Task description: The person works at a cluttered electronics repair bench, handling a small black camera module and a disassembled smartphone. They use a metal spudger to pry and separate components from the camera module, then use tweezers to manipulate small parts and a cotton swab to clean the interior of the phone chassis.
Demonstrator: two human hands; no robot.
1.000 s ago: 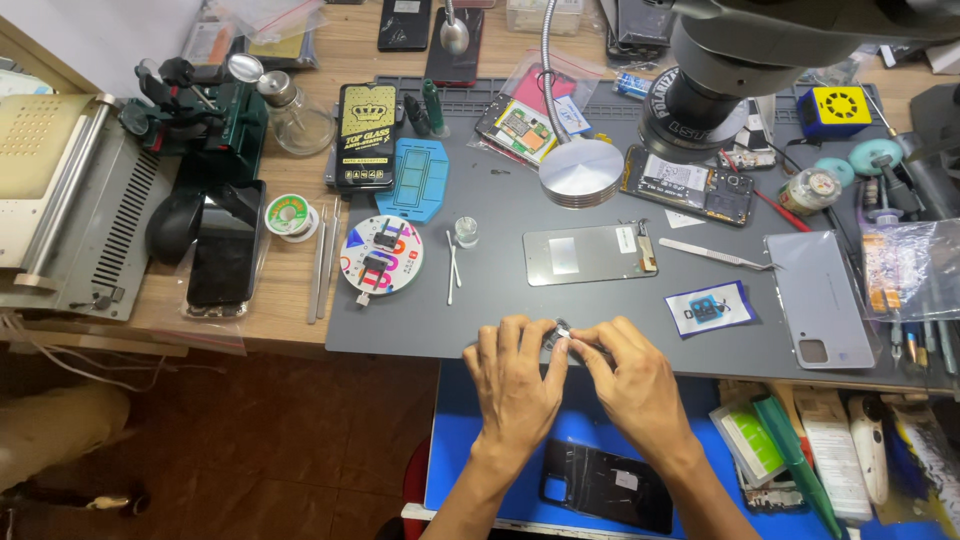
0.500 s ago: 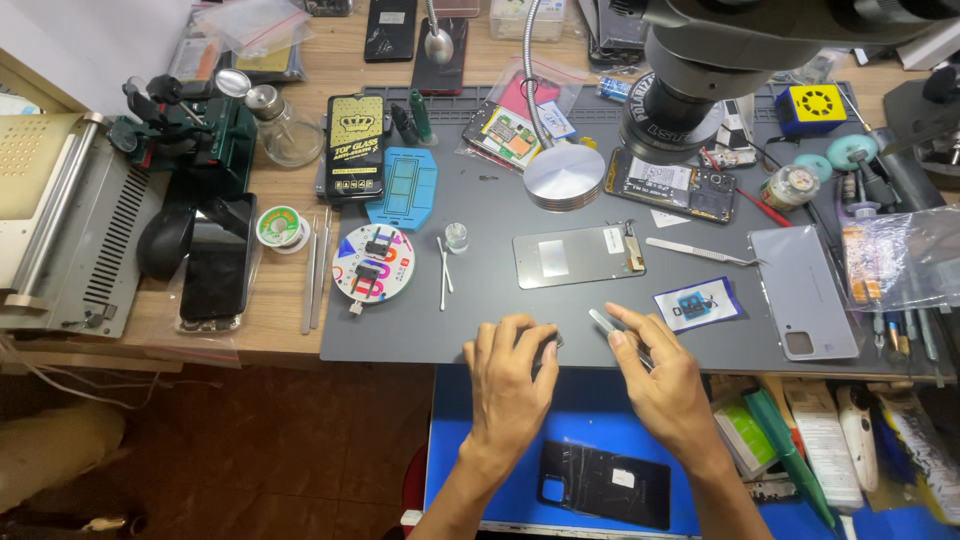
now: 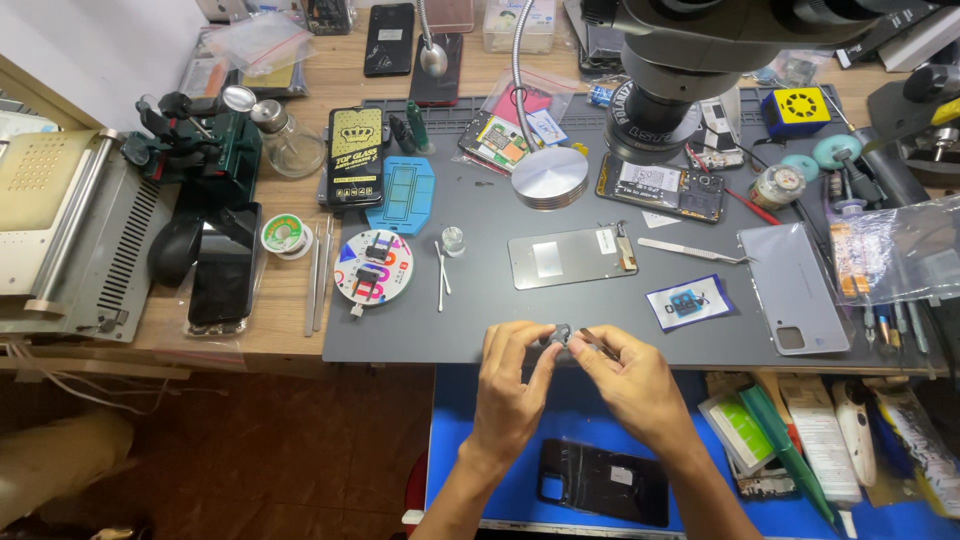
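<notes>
Hands rejoined, left hand [image 3: 512, 385] and right hand [image 3: 628, 383] fingers pinching small dark round part [image 3: 560, 334] over grey mat [image 3: 480, 310]

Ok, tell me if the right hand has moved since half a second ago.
Yes. The right hand has swung left along the near edge of the grey work mat and now meets the left hand.

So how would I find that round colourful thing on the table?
Start at the big dark grey mat covering the wooden bench. Go to its left edge, just below the blue tray. The round disc lies there, white with bright colours and small dark parts on top; it is larger and flatter than the small solder spool to its left.
</notes>
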